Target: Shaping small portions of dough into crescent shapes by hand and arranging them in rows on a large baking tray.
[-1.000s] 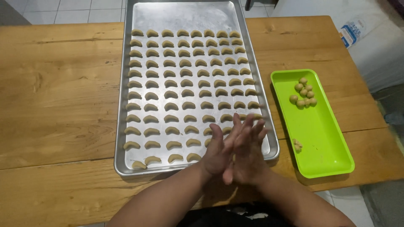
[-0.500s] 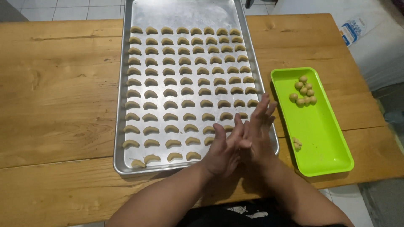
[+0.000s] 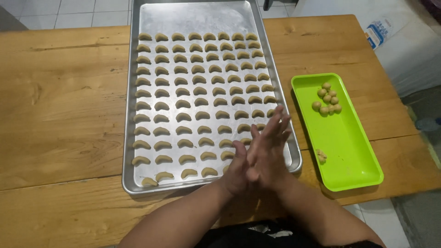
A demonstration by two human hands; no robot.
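Note:
My left hand (image 3: 236, 169) and my right hand (image 3: 270, 143) are pressed palm to palm, fingers stretched out, over the near right corner of a metal baking tray (image 3: 130, 138). Whatever lies between the palms is hidden. The tray holds rows of several small pale crescent-shaped dough pieces (image 3: 183, 104), and its far end is bare. To the right of my hands lies a bright green rectangular tray (image 3: 353, 156) with several small dough balls (image 3: 327, 98) at its far end and a small dough scrap (image 3: 321, 155) near its left side.
Both trays rest on a wooden plank table (image 3: 64, 105). Past the table's right edge lies a white sack (image 3: 404, 46) on the floor. Pale floor tiles (image 3: 69, 14) show beyond the far edge.
My palms have slid against each other: the right hand's fingers reached farther forward half a second ago and have now drawn back a little. The trays and the dough have not moved.

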